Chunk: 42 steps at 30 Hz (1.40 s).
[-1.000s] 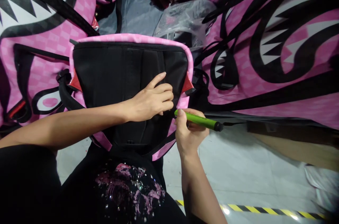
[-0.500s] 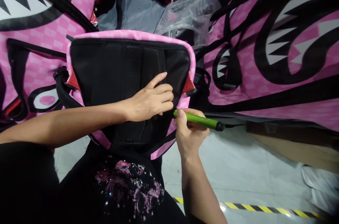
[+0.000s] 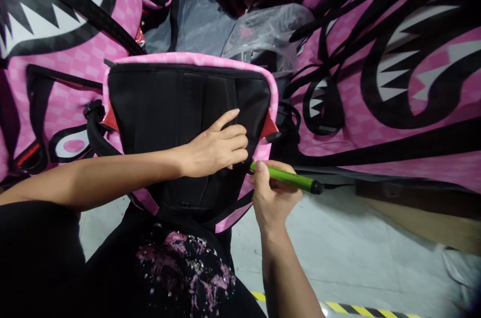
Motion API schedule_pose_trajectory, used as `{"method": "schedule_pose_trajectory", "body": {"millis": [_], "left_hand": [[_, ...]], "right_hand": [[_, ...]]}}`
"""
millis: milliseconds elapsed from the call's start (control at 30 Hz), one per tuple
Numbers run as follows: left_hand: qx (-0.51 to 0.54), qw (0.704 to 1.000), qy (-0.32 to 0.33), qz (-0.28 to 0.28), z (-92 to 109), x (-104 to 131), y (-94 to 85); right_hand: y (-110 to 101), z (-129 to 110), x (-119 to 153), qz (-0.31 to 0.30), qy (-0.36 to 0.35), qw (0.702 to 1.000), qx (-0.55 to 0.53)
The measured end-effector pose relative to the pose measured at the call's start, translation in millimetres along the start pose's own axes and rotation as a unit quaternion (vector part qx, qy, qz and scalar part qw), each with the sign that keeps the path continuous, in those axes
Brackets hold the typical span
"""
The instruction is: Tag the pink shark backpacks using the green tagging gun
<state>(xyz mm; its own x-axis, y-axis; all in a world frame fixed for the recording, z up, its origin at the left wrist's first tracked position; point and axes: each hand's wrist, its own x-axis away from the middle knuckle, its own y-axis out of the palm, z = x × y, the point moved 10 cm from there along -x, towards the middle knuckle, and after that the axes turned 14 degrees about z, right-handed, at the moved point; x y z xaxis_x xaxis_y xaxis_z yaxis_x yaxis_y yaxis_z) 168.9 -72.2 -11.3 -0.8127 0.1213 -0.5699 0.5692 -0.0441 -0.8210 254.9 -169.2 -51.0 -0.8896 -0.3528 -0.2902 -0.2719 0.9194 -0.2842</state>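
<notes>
A backpack (image 3: pixel 161 107) with a black back panel and pink checkered edging lies across my lap, red triangular tabs on both sides. My left hand (image 3: pixel 218 147) rests palm down on the right part of the black panel, thumb apart and the other fingers loosely stretched. It holds nothing that I can see. At the bag's lower right edge, my right hand (image 3: pixel 274 188) grips a green pen-shaped tool (image 3: pixel 293 178) with a black end. The tool's other end points left, close to the left fingertips. Whether its tip touches the fabric I cannot tell.
Pink backpacks with a shark-mouth print (image 3: pixel 424 57) stand at right and left. Behind my bag lies a clear plastic bag (image 3: pixel 270 27) with dark contents. Cardboard (image 3: pixel 424 218) sits at lower right. Yellow-and-black tape (image 3: pixel 361 310) runs along the floor.
The whole view has shifted slightly, so most things sit a little lower. Both hands keep nearly the same place on the bag, and the right still grips the green tool.
</notes>
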Motion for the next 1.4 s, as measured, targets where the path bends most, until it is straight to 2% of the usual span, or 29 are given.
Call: {"method": "schedule_pose_trajectory", "body": {"millis": [233,333,400,467,533,567,667,767,833,900,933,1000,1100,1133,1200,1300,1333,1400], "left_hand": [[-0.026,1.000,0.003,-0.017,2,1,1.8],[-0.043,0.998,0.028,-0.026,-1,-6,-1.5],[-0.037,0.995,0.066,-0.067,-2,-14,0.7],[-0.032,0.987,0.088,-0.132,-5,-22,5.7],[-0.038,0.979,0.080,-0.184,-12,-31,5.5],[-0.041,0.978,0.069,-0.194,-13,-37,0.9],[-0.040,0.983,0.047,-0.171,-4,-56,-32.1],[-0.052,0.991,0.012,-0.125,17,-76,-84.8],[-0.049,0.993,-0.026,-0.108,29,-84,-116.7],[-0.035,0.992,-0.061,-0.101,38,-83,-135.2],[-0.026,0.991,-0.078,-0.103,40,-79,-137.3],[-0.009,0.984,-0.118,-0.132,34,-60,-125.4],[0.000,0.960,-0.191,-0.205,7,-19,-91.5],[-0.008,0.955,-0.205,-0.212,-4,-9,-85.9],[-0.040,0.965,-0.198,-0.167,-20,-4,-92.5],[-0.112,0.982,-0.144,-0.050,-31,-14,-123.7],[-0.128,0.982,-0.136,-0.038,-35,-17,-128.0],[-0.140,0.976,-0.151,-0.076,-50,-19,-119.2]], "right_hand": [[4,6,2,-0.015,0.026,0.999,-0.025],[3,4,0,-0.029,0.004,1.000,0.003],[-1,4,-1,-0.022,0.001,1.000,0.016],[-4,8,-1,-0.025,0.023,0.999,-0.015],[-2,7,2,-0.043,0.029,0.997,-0.049],[-2,1,3,-0.046,0.006,0.998,-0.051],[-17,-39,3,0.010,-0.142,0.989,-0.027],[-48,-95,5,0.077,-0.268,0.960,-0.036],[-66,-128,5,0.087,-0.320,0.942,-0.062],[-75,-152,8,0.068,-0.372,0.921,-0.089],[-73,-158,11,0.049,-0.399,0.911,-0.095],[-57,-156,18,0.000,-0.443,0.891,-0.095],[-17,-129,25,-0.060,-0.474,0.874,-0.088],[-5,-119,25,-0.070,-0.473,0.874,-0.088],[10,-107,21,-0.073,-0.456,0.881,-0.097],[19,-109,17,-0.077,-0.440,0.888,-0.112],[20,-113,18,-0.078,-0.438,0.888,-0.114],[21,-120,24,-0.077,-0.430,0.892,-0.118]]}}
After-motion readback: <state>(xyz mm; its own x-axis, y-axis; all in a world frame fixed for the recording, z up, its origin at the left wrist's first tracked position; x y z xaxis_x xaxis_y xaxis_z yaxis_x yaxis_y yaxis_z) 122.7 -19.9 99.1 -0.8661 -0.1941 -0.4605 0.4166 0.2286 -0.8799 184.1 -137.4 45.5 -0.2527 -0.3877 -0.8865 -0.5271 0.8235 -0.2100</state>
